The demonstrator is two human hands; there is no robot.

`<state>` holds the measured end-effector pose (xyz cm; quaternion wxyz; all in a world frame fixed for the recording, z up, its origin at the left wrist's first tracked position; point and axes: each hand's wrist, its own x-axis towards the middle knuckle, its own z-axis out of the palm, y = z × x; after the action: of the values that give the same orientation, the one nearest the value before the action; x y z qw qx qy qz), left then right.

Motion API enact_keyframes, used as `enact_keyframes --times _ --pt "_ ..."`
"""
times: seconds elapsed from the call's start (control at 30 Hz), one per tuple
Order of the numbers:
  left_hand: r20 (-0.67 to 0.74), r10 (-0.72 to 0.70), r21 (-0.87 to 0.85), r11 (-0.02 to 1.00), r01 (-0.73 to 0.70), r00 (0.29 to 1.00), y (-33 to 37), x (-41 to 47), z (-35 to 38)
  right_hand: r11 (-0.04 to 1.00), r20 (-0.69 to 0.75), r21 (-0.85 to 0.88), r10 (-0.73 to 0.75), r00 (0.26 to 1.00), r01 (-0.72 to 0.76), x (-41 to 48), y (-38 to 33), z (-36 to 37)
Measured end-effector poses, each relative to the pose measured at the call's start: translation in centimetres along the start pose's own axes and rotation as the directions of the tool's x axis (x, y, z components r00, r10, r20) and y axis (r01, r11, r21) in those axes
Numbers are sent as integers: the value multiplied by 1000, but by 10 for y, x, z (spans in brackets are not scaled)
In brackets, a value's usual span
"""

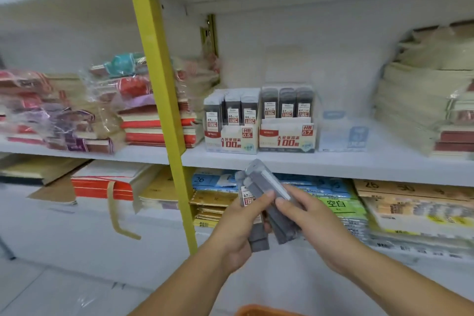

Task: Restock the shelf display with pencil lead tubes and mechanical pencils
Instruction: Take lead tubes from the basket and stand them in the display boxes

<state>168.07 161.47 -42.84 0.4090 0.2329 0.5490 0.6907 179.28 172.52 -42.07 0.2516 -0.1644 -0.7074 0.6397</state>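
Your left hand (236, 236) and right hand (318, 233) both grip a bundle of 0.7 lead tubes (261, 182). Restocking looks mid-step. Next, probably lift them into the far HB 0.7 display box (286, 138).

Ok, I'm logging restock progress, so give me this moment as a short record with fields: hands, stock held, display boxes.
left hand: grips a bundle of grey lead tubes
right hand: pinches a tube of that bundle
held label: reads 0.7
HB 0.5 box: on the middle shelf, three tubes across its front
HB 0.7 box: just right of it, three tubes across its front
clear box: right of the 0.7 box, contents unclear
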Motion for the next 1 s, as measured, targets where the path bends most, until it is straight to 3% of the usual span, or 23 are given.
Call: enact_keyframes --times 0.1,0.2,0.27,0.47,0.67,0.87,1.0 --pt "-38 19 18 1000 -18 999 5 -1 1 973 -48 -214 -97 994 85 7 -9 -5" --pt "-116 34 1 999 -34 993 8 5 3 825 -25 -502 -314 949 260 13 -12 4" --pt "-142 60 -14 998 -63 988 13 9 4 772 29 -562 -342 939 298 18 -15 8" --pt "-69 96 -34 995 -99 993 28 8 4 840 -25 -432 -374 927 327 20 -25 4" --pt "-139 137 -46 988 -145 981 40 2 2 920 -92 -295 -295 951 257 11 -37 5" --pt "-169 144 -40 987 -153 975 43 1 2 966 -72 -159 -219 973 206 14 -40 1" --pt "-154 172 -26 984 -178 973 48 5 1 954 -4 -189 -239 971 234 22 -42 0"
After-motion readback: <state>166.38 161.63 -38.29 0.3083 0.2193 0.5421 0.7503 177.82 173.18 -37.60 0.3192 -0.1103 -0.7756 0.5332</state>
